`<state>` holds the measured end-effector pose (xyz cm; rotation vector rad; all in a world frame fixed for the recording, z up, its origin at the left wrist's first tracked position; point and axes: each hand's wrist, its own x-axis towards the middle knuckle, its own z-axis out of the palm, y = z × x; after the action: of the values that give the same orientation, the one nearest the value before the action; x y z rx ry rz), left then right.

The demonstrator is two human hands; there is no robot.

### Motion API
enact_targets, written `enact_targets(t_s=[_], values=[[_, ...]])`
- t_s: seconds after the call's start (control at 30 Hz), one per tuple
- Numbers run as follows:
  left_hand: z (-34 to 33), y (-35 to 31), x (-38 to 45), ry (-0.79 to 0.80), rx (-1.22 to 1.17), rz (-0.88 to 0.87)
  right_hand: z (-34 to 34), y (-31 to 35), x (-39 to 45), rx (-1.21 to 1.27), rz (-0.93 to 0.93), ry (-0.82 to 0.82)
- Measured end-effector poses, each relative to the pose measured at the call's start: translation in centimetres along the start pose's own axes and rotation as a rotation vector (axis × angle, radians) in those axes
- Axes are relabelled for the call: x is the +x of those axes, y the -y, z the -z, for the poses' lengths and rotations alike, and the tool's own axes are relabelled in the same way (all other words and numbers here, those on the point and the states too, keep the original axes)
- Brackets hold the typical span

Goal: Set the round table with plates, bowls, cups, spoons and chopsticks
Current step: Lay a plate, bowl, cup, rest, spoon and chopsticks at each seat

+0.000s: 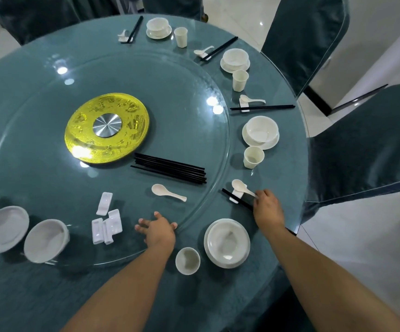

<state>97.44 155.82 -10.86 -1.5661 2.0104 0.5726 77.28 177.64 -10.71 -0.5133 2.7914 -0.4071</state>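
1. The right hand (pixel 267 207) rests at the near end of a spoon (pixel 241 187) and a pair of chopsticks (pixel 237 199) that lie across a small white rest (pixel 235 196); its fingers seem to pinch the chopstick ends, though the grip is partly hidden.
2. Nearer the person, this setting has a bowl on a plate (pixel 227 243) and a cup (pixel 187 260) beside it, so it looks nearly finished.
3. The left hand (pixel 157 230) lies with fingers spread and holding nothing, on the edge of the glass turntable (pixel 182 92).
4. Three settings further round the counter (pixel 14 295) on the right look complete, each with bowl, plate, cup, spoon and chopsticks.
5. Supplies left on the turntable: a bundle of spare chopsticks (pixel 170 167), one loose spoon (pixel 167 192) and a cluster of rests (pixel 106 224).
6. At the left, two bowls (pixel 25 232) sit unplaced, so I judge several places remain to be laid.
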Motion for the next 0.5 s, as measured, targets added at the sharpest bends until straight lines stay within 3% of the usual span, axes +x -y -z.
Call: enact_targets(t_s=[0.27, 0.4, 0.5], values=[[2.2, 0.6, -1.5, 0.031, 0.058, -0.078, 2.0, 0.9, -5.8, 0.022, 0.001, -0.073], [3.6, 3.7, -2.9, -0.027, 0.139, -0.303, 3.2, 2.0, -9.3, 0.014, -0.045, -0.048], [4.0, 6.2, -4.9, -0.044, 0.002, -0.407, 4.3, 3.2, -12.3, -0.03, -0.031, -0.021]])
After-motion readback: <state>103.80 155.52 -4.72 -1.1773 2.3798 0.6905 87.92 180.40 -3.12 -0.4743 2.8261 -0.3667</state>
